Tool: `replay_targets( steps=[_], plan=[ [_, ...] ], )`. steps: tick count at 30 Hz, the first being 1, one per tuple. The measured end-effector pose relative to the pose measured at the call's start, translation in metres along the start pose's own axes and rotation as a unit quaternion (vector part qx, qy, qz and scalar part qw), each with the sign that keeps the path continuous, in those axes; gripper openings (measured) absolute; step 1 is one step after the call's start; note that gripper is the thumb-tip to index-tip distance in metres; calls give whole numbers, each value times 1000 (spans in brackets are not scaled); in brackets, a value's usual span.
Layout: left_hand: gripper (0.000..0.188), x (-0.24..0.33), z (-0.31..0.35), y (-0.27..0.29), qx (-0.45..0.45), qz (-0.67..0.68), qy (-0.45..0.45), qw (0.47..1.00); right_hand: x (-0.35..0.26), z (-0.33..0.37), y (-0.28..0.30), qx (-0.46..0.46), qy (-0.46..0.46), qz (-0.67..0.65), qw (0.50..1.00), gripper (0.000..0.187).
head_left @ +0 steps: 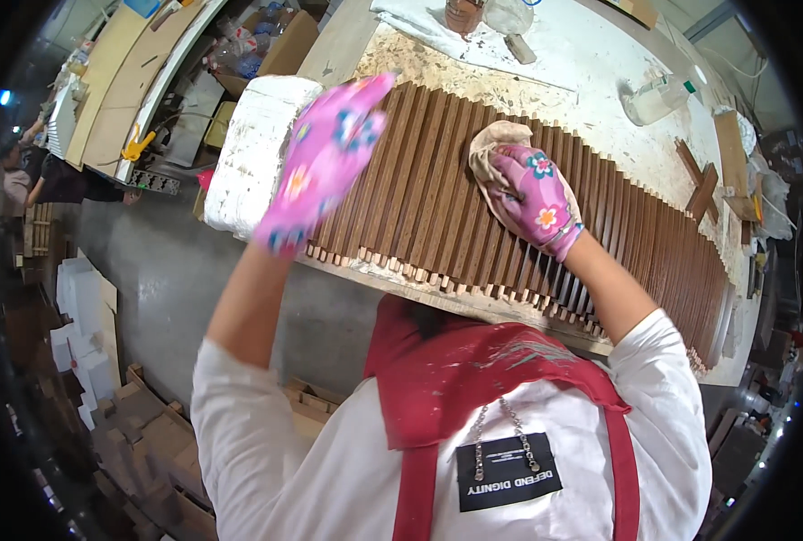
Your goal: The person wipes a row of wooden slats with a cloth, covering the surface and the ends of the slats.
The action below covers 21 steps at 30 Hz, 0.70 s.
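Observation:
A long row of narrow brown wooden slats (pixel 419 180) lies side by side across the worktable, with pale pegs showing at their ends. My right hand (pixel 541 203), in a pink flowered glove, grips a crumpled beige cloth (pixel 490 151) and presses it on the slats near the middle. My left hand (pixel 329 153), gloved the same way and a little blurred, is over the row's left end with its fingers stretched out; nothing shows in it. Whether it touches the slats I cannot tell. Beside it sits a white wrapped block (pixel 250 149).
At the table's back stand a jar of brown liquid (pixel 463 13) and a clear container. A clear bottle with a green cap (pixel 658 99) lies farther right, near crossed wood pieces (pixel 703 185). Left are a carton of plastic bottles (pixel 293 45) and another person (pixel 22 171).

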<state>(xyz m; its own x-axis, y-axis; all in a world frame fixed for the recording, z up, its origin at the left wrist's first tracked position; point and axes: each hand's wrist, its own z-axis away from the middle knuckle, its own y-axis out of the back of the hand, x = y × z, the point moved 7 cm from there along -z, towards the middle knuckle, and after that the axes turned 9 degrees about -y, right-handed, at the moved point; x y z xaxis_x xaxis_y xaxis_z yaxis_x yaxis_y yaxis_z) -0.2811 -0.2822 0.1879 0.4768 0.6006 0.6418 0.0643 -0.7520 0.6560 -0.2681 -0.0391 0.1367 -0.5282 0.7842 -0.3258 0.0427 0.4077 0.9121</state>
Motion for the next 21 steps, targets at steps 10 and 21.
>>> replay_targets(
  steps=[10,21],
  plan=[
    [34,-116,-103,-152,-409,-16,50,911,-25,-66,-18,-16,11,-80,997,27],
    [47,-115,-110,-157,-399,-11,20,917,-55,-61,-49,-138,8,-122,983,26]
  ],
)
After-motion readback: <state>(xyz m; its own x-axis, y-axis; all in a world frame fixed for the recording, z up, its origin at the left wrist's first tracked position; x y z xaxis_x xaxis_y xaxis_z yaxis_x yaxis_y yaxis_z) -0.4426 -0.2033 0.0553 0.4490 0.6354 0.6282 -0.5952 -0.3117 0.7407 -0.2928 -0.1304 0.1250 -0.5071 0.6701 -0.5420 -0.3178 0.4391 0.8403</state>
